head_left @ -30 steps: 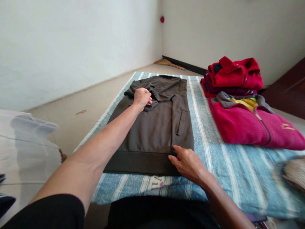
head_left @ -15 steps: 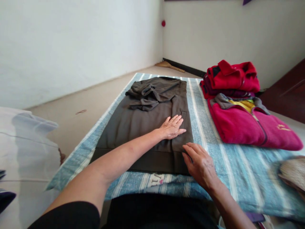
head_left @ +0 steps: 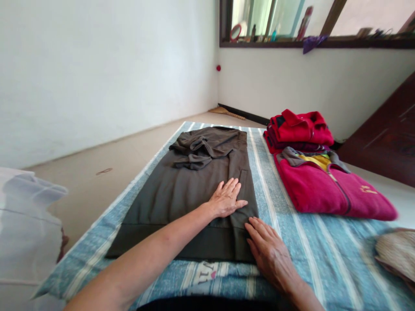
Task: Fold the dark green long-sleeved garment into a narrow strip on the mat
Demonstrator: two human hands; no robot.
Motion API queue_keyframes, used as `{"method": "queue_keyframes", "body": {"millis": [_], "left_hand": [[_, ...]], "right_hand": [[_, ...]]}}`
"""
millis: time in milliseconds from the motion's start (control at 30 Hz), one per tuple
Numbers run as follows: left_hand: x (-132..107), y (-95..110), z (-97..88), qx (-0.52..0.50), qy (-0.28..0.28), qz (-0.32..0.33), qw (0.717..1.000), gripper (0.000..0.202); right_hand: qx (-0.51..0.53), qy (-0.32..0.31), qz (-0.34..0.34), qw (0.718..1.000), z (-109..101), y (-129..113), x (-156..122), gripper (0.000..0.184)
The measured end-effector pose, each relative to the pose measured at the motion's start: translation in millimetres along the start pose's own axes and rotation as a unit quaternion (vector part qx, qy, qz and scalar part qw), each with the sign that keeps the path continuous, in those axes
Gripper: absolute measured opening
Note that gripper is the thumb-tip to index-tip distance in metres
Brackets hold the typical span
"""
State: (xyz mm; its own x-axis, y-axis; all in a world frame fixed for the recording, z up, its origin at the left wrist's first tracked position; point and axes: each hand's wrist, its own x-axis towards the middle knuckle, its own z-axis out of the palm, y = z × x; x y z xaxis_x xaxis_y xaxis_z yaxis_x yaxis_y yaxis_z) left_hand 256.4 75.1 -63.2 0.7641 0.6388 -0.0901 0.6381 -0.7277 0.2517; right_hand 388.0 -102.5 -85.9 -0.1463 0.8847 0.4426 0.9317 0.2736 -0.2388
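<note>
Our left hand (head_left: 225,199) flat on dark grey jacket (head_left: 184,194), fingers spread wide, holding nothing, our right hand (head_left: 269,250) flat at its near right hem, fingers outstretched, jacket lying on striped blue cloth (head_left: 308,246), magenta fleece (head_left: 320,190) just beside

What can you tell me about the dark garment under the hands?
The garment is a dark olive-brown top of soft, matte knit. It lies flat as a long rectangle on the blue striped cloth. A wide hem band runs across its near end, a slit pocket sits by the right edge, and the sleeves lie bunched at the far end. The left hand rests flat on it, and the right hand touches its near right corner.
</note>
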Motion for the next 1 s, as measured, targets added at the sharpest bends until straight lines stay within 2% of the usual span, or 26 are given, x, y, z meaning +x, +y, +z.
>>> {"method": "queue_keyframes", "body": {"millis": [100, 200, 267, 467, 700, 900, 1000], "left_hand": [[2, -3, -3.8, -0.005, 0.017, -0.024, 1.0, 0.071], [5, -9, -4.4, 0.01, 0.047, -0.101, 0.994, 0.071], [6, -12, -1.8, 0.022, 0.054, -0.13, 0.99, 0.073], [7, -14, 1.7, 0.033, 0.075, -0.143, 0.986, 0.075], [8, -20, -3.0, 0.037, 0.057, -0.162, 0.984, 0.088], [17, -28, -17.1, 0.064, 0.104, -0.157, 0.98, 0.078], [27, -35, -22.5, 0.06, 0.083, -0.176, 0.979, 0.076]], "right_hand": [[-0.013, 0.011, -0.012, 1.0, 5, 4, -2, 0.034], [-0.015, 0.022, -0.037, 0.999, 11, 10, -5, 0.034], [-0.012, 0.034, -0.044, 0.998, 15, 11, -6, 0.034], [-0.013, 0.056, -0.013, 0.998, 16, 4, -6, 0.034], [-0.017, 0.052, -0.013, 0.998, 18, 4, -8, 0.034], [-0.021, 0.043, -0.016, 0.999, 19, 4, -9, 0.034], [-0.034, 0.043, -0.035, 0.998, 18, 9, -9, 0.033]]}}
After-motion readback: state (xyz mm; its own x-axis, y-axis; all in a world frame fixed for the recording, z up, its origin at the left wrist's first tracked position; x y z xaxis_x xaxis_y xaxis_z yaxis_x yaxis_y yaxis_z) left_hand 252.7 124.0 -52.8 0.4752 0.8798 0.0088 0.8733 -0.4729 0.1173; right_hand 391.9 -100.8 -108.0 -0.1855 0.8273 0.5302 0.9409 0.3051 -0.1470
